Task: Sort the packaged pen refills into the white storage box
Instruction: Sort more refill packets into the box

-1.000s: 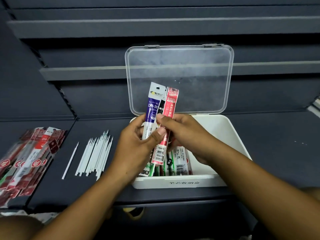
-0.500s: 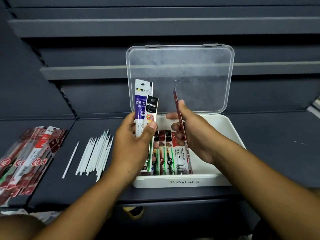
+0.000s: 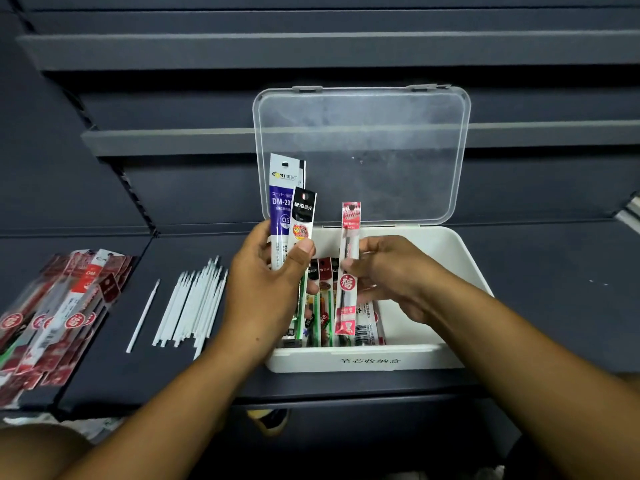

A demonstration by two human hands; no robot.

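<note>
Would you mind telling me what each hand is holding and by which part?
The left hand grips the purple pack and black pack around their middles, thumb on the black one. The right hand pinches the red pack at mid-length.

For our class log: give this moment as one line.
left hand: holds purple pack, black pack | right hand: pinches red pack upright over white storage box | clear lid: open
</note>
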